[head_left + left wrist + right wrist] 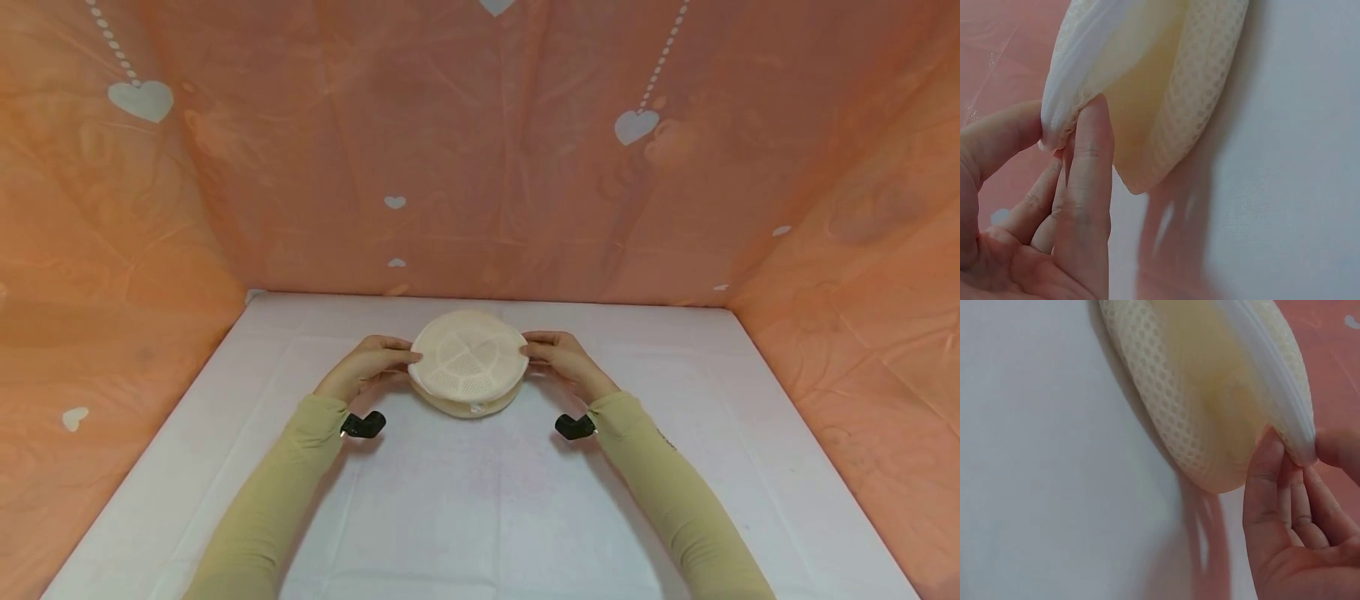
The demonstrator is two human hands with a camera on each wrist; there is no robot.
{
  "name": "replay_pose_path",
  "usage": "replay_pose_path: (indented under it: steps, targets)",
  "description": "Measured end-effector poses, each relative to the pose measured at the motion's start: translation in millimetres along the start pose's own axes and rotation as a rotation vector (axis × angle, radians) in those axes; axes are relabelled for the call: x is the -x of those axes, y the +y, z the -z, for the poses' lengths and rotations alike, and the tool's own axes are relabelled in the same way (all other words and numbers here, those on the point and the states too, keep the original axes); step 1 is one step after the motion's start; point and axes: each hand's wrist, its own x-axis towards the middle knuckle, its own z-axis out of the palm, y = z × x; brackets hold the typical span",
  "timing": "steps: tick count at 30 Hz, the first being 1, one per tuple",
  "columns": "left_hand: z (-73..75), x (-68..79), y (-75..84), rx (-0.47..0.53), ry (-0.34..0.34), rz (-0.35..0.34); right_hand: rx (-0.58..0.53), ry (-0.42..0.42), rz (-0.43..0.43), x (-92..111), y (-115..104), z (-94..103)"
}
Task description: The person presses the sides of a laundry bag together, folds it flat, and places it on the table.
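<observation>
A round cream mesh laundry bag (470,356) sits upright toward the back of the table, with a patterned mesh top over a honeycomb side wall. My left hand (375,364) pinches the left end of its upper rim between thumb and fingers. At the opposite end, my right hand (561,358) pinches the rim the same way. Both wrist views show a white band (1080,78) along this rim. Below the raised rim there is a gap, and the lower wall (1179,425) bulges out toward me. A small white tag (477,408) shows at the front.
A white cloth covers the table (450,508). Orange curtains with white hearts (487,167) close off the back and both sides. A small black device (363,425) is worn at the left wrist, another (575,427) at the right.
</observation>
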Motion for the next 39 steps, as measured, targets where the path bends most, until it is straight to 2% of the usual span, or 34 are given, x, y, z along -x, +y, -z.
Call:
replay_pose_path:
  steps: [8, 14, 19, 26, 32, 39]
  targets:
    - [0.5, -6.4, -1.8, -0.074, -0.017, 0.012, 0.046, -0.002, 0.002, -1, 3, -0.5]
    - [-0.1, -8.3, -3.9, -0.037, -0.010, 0.042, 0.014, -0.025, -0.006, -3, 7, 0.4]
    - [1.2, -9.4, -4.3, -0.074, -0.006, 0.072, -0.007, -0.033, -0.021, -5, 10, -0.1]
    - [1.9, -12.3, -6.9, -0.048, -0.016, 0.064, -0.039, -0.019, -0.033, -7, 13, -2.8]
    - [3.2, -17.3, -8.9, -0.002, -0.030, 0.083, -0.021, -0.010, -0.058, -6, 12, -4.4]
    - [1.0, -19.5, -7.7, -0.034, 0.005, 0.113, 0.015, 0.007, -0.099, -6, 11, -4.6]
